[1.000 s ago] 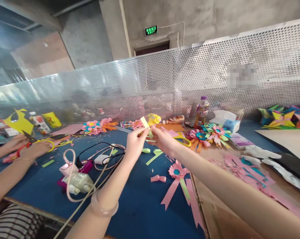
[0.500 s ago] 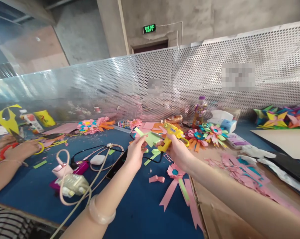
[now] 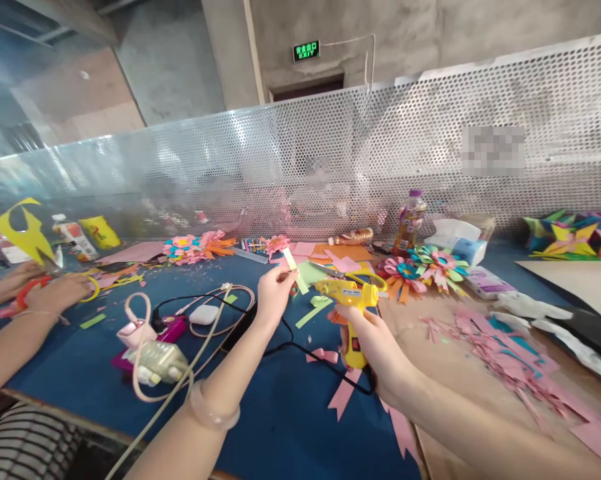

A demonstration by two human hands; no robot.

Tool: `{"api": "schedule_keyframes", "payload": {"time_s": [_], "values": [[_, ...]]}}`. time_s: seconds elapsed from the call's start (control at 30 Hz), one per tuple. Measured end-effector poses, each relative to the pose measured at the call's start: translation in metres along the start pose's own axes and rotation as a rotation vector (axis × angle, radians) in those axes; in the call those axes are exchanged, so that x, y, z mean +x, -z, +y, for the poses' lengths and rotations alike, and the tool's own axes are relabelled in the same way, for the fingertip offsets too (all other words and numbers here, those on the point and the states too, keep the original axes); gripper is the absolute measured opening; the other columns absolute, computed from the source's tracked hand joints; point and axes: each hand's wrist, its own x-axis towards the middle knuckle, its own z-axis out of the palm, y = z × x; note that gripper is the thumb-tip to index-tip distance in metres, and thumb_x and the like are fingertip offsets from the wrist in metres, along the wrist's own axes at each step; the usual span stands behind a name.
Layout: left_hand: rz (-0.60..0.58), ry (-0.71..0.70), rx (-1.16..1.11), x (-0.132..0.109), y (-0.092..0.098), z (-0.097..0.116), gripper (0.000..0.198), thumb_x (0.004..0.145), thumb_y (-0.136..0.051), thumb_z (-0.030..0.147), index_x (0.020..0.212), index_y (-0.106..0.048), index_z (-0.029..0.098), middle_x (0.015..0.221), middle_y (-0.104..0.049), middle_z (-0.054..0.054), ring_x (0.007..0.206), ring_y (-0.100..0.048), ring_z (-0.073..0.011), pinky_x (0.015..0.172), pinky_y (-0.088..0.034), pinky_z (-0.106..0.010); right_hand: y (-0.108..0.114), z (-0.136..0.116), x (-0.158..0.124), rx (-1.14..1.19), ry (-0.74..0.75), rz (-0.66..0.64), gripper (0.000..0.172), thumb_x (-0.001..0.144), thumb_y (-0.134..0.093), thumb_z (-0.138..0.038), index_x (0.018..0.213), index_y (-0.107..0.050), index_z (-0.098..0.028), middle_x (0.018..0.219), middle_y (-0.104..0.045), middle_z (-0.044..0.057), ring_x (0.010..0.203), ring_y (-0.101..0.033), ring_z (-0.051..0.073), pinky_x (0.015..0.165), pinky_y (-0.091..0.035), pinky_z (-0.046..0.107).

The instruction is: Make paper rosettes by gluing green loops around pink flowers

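Head view: the perforated metal screen (image 3: 260, 167) spans the back, above the blue table (image 3: 270, 427) and, at the right, a brown surface (image 3: 450, 360). The right hand (image 3: 378, 340) is now wrapped around the handle of a yellow glue gun (image 3: 355, 301); one second ago the gun lay at the back of the table and both hands met over a strip. Half a second ago the hand already held it, tipped close to the left hand; now it stands handle down, nozzle toward the left, its black cable (image 3: 305, 350) trailing over the table. The left hand (image 3: 275, 293) is apart from the right, thumb and fingertips pinched together.

At the far left, a co-worker's hand (image 3: 50, 293) grips red-and-yellow scissors, as before. Pink ribbon tails (image 3: 344, 400) show below the gun; the rosette above them, plain in both earlier frames, is now hidden. Yellow-handled scissors (image 3: 348, 275) lie behind the gun, beside a piece of green paper (image 3: 313, 270). The pink bow (image 3: 325, 353) is crossed by the cable. Smallest, the pale green strip (image 3: 300, 283) stands tilted in the left hand's pinch, its lower end just beside the nozzle.
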Motion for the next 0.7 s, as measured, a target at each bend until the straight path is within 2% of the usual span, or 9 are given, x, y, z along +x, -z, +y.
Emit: {"api": "schedule_keyframes", "payload": {"time_s": [0.1, 0.27, 0.43, 0.7], "values": [[-0.013, -0.046, 0.077, 0.0011, 0.0025, 0.0014, 0.022, 0.069, -0.066, 0.034, 0.08, -0.07, 0.015, 0.064, -0.065, -0.004, 0.058, -0.06, -0.0174, 0.049, -0.044, -0.024, 0.001, 0.0016, -0.0011, -0.065, 0.012, -0.005, 0.026, 0.072, -0.059, -0.043, 0.068, -0.06, -0.017, 0.046, -0.04, -0.005, 0.035, -0.041, 0.009, 0.031, -0.033, 0.021], [-0.045, -0.081, 0.138, 0.0015, 0.0033, 0.0012, 0.026, 0.072, -0.064, 0.036, 0.085, -0.071, 0.016, 0.076, -0.071, -0.006, 0.066, -0.063, -0.0199, 0.053, -0.045, -0.025, 0.002, 0.0044, 0.004, -0.11, 0.038, -0.016, 0.029, 0.074, -0.055, -0.042, 0.058, -0.055, -0.018, 0.043, -0.042, -0.005, 0.033, -0.04, 0.009, 0.03, -0.033, 0.022], [-0.063, -0.09, 0.172, 0.0021, 0.003, 0.0004, 0.028, 0.072, -0.063, 0.037, 0.086, -0.071, 0.014, 0.079, -0.072, -0.008, 0.068, -0.064, -0.0209, 0.055, -0.046, -0.026, 0.0014, 0.0066, 0.0077, -0.117, 0.022, -0.015, 0.029, 0.075, -0.053, -0.039, 0.056, -0.052, -0.017, 0.049, -0.05, -0.003, 0.031, -0.04, 0.007, 0.031, -0.034, 0.022], [-0.082, -0.114, 0.202, 0.0018, 0.003, 0.0008, 0.028, 0.072, -0.064, 0.037, 0.084, -0.072, 0.013, 0.079, -0.073, -0.008, 0.07, -0.066, -0.0221, 0.058, -0.046, -0.026, 0.0006, 0.0051, 0.005, -0.122, -0.01, -0.038, 0.03, 0.078, -0.051, -0.036, 0.054, -0.049, -0.017, 0.044, -0.046, -0.005, 0.029, -0.041, 0.007, 0.029, -0.032, 0.021]]}}
